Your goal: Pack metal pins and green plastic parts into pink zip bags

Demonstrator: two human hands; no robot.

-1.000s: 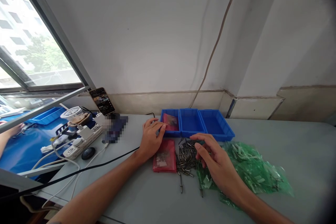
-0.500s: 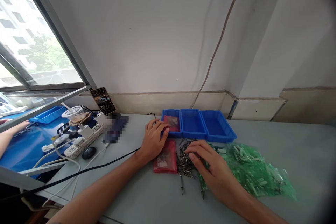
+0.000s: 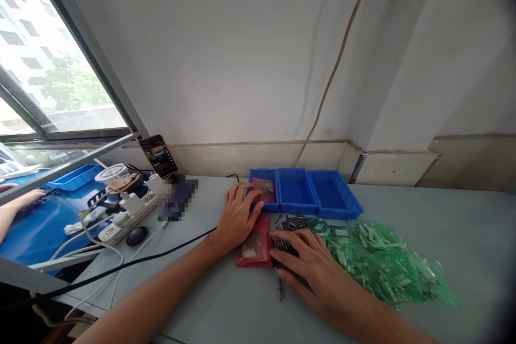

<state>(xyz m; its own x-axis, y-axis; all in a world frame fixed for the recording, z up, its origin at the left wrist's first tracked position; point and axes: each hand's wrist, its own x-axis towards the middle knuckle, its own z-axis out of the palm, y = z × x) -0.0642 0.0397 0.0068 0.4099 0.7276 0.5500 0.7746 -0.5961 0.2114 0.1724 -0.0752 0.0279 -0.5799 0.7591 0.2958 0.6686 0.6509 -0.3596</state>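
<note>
My left hand (image 3: 237, 215) lies flat with its fingers spread, resting on a red plastic bag (image 3: 255, 244) and touching the front of the leftmost of three blue bins (image 3: 264, 205). My right hand (image 3: 308, 266) lies palm down, fingers stretched out, over a heap of small dark metal pins (image 3: 290, 224) on the grey table (image 3: 463, 226). One pin (image 3: 279, 289) sticks out near its thumb. A pile of green bags (image 3: 379, 266) with small white parts lies just right of that hand.
A second red bag sits in the leftmost bin. A phone (image 3: 158, 155) leans on a stand at the left, by a power strip (image 3: 124, 215) with plugs and a black cable (image 3: 121, 266). Another person's hand (image 3: 24, 199) rests on a blue bench beyond the window frame.
My right hand has slid left and down from above the pins and green bags and now lies over the pin heap. My left hand has barely shifted.
</note>
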